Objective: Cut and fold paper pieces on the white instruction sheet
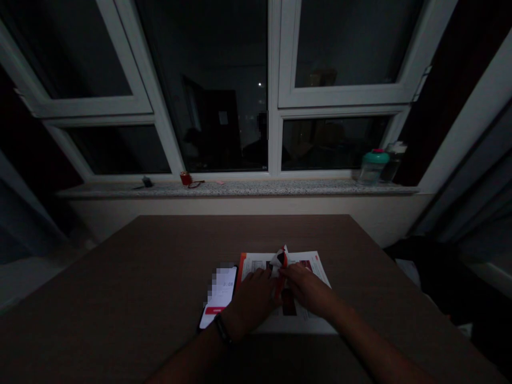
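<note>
A folded paper piece (280, 261) in red, white and black stands upright at the far middle of a printed sheet (316, 272), with a red strip running down from it toward the near edge. Its folds are already creased, while the sheet lies flat; how much folding remains cannot be judged. The left hand (252, 301) and right hand (306, 288) lie on the sheet, closed in from either side, their fingers meeting at the base of the piece. Both hands are curled rather than spread, but the exact hold cannot be told. A black wristband (222, 329) circles the left wrist. Just left of the sheet lies a lit smartphone (218, 298), and both rest on a brown table (120, 266). Well beyond the sheet, a granite windowsill (240, 188) bears a teal-lidded bottle (373, 168).
</note>
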Demonstrator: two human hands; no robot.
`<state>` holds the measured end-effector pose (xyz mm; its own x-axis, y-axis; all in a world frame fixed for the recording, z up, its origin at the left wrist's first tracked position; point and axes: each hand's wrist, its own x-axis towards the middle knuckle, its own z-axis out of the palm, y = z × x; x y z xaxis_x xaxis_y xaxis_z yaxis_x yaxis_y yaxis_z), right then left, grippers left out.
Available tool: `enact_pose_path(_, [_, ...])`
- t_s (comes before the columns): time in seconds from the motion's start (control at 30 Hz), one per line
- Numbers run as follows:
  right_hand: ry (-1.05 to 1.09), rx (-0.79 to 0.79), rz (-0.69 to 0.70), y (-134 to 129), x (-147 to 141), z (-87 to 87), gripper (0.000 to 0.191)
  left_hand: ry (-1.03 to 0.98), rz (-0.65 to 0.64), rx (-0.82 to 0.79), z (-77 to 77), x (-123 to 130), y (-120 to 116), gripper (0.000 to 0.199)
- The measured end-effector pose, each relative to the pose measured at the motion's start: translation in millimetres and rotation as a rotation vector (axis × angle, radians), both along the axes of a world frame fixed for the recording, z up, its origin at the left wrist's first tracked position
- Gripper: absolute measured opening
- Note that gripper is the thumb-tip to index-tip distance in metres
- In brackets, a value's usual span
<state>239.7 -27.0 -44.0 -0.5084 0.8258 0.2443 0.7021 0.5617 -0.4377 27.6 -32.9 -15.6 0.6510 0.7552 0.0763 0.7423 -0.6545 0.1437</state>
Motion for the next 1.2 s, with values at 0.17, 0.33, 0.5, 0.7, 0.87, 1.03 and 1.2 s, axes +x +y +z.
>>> enact_pose_path(0.17, [-0.047,0.103,-0.075,2,0,-0.2,0.044,0.017,-0.005,0.000,1.0,0,1,0.032])
enact_pose_path(0.33, [-0.091,0.167,-0.132,5,-1,1.5,0.044,0.026,-0.004,0.014,2.7,1,2,0.026])
enact_pose_path(0.5, [-0.074,0.221,-0.185,7,-1,0.5,0.049,0.043,-0.002,0.014,3.7,1,1,0.026])
enact_pose_path(0.7, [-0.030,0.250,-0.238,8,0,1.2,0.050,0.059,0.004,0.045,-3.1,-1,4,0.041])
enact_pose_path(0.87, [0.002,0.264,-0.237,9,1,1.7,0.052,0.053,-0.009,0.026,-4.0,-4,8,0.065])
enact_pose_path(1.03, [0.032,0.285,-0.247,9,3,0.4,0.049,0.058,-0.040,0.045,-3.6,-8,9,0.076])
enact_pose_path(1.2, [0.024,0.305,-0.282,11,4,-0.8,0.055,0.097,-0.082,0.063,-5.7,-11,12,0.073])
